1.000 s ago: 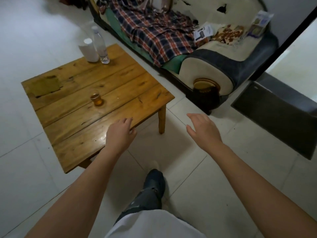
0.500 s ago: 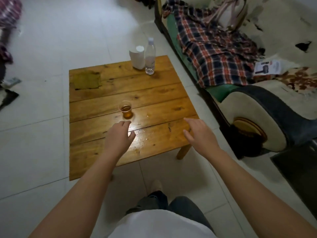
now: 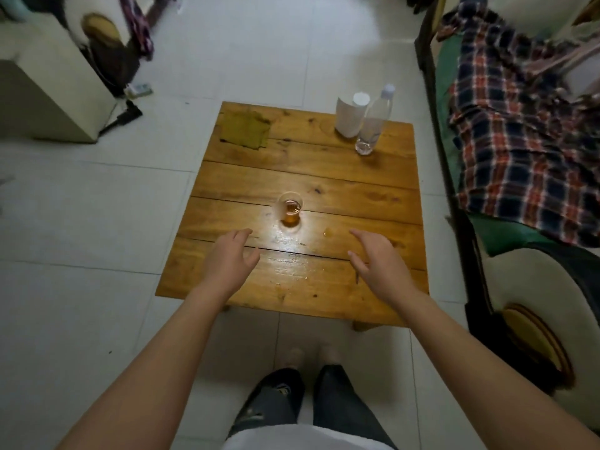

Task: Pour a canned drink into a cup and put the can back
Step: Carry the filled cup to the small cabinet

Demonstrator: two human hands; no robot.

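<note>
A small clear plastic cup [image 3: 291, 210] with amber drink in its bottom stands near the middle of a square wooden table [image 3: 357, 196]. A white can [image 3: 351, 115] stands at the table's far right corner, beside a clear water bottle [image 3: 373, 123]. My left hand [image 3: 229, 259] hovers over the table's near part, just below and left of the cup, fingers relaxed and empty. My right hand [image 3: 378, 259] hovers at the same height to the cup's right, fingers spread and holding nothing.
A greenish cloth [image 3: 246, 129] lies on the table's far left corner. A sofa with a plaid blanket [image 3: 519, 131] runs along the right, close to the table. A pale cabinet [image 3: 48, 92] stands at far left. My legs [image 3: 305, 397] are on white floor tiles before the table.
My view has swung left so the table now sits square in front of me. Both hands have moved over the table's near part, one on each side of the cup.
</note>
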